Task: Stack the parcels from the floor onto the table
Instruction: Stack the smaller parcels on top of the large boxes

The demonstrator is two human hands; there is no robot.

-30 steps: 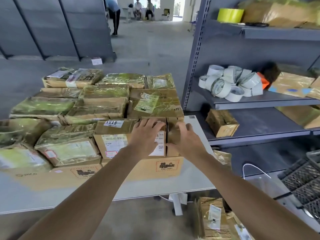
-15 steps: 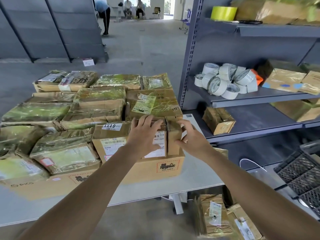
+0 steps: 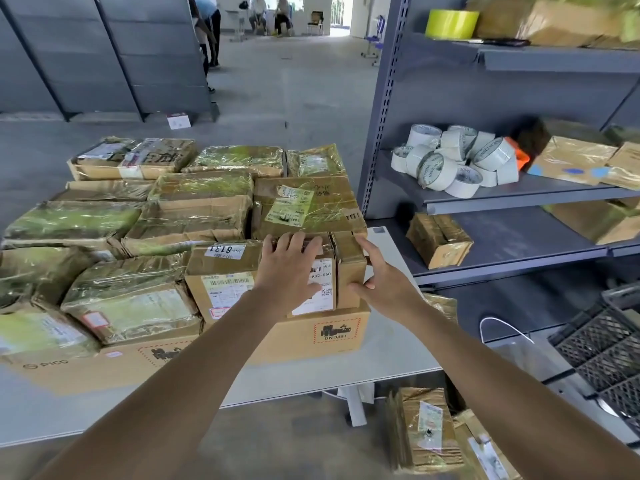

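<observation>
Table (image 3: 391, 355): straight ahead of you, parcels covering it from its right edge leftward.
Small parcel (image 3: 349, 268): on the flat box (image 3: 311, 336) at the table's near right corner.
Shelf rack (image 3: 519, 199): right of the table.
Tape rolls (image 3: 453, 161): on the rack, above the table's height.
Floor parcels (image 3: 426, 431): below the table's right end.
Crate (image 3: 602, 344): right of the table, beneath the rack.

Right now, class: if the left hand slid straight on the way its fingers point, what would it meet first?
Probably the big taped box just behind; the left hand lies flat on the small labelled parcel, fingers pointing at it. Depth is uncertain.
</observation>
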